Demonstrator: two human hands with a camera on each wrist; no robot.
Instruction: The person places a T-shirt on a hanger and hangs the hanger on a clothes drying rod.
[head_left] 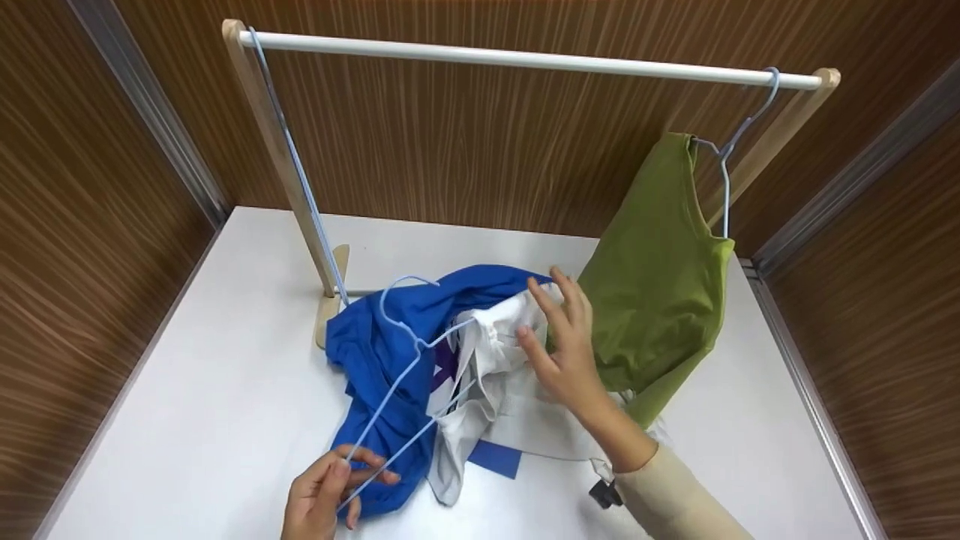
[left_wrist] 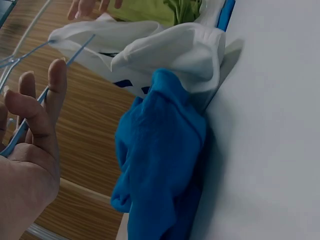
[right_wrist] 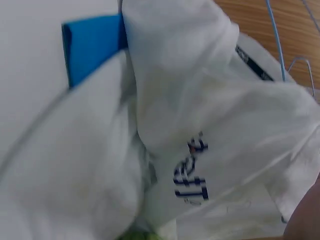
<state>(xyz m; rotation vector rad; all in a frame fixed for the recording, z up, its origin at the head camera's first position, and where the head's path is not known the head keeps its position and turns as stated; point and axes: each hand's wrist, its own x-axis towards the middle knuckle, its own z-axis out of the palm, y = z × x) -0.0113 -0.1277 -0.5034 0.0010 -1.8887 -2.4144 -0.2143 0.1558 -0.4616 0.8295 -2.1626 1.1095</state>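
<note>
My left hand (head_left: 322, 487) grips the left corner of a pale blue wire hanger (head_left: 418, 345), thumb and index finger pinching the upper wire, with the lower bar between the fingers. The hanger's other end runs inside a white sleeveless top (head_left: 517, 375), whose strap lies over the wire. Dark lettering on the white top (right_wrist: 190, 172) shows in the right wrist view. My right hand (head_left: 566, 345) is just over the top's far shoulder, fingers spread and thumb apart, holding nothing. A crumpled blue garment (head_left: 382, 375) lies beneath the hanger and beside the white top.
A rack with a white rail (head_left: 525, 56) and wooden posts stands at the back. An olive green top (head_left: 652, 277) hangs on a hanger at its right end. Another blue hanger (head_left: 300, 169) hangs at the left post. A small black item (head_left: 604, 494) lies near my right sleeve.
</note>
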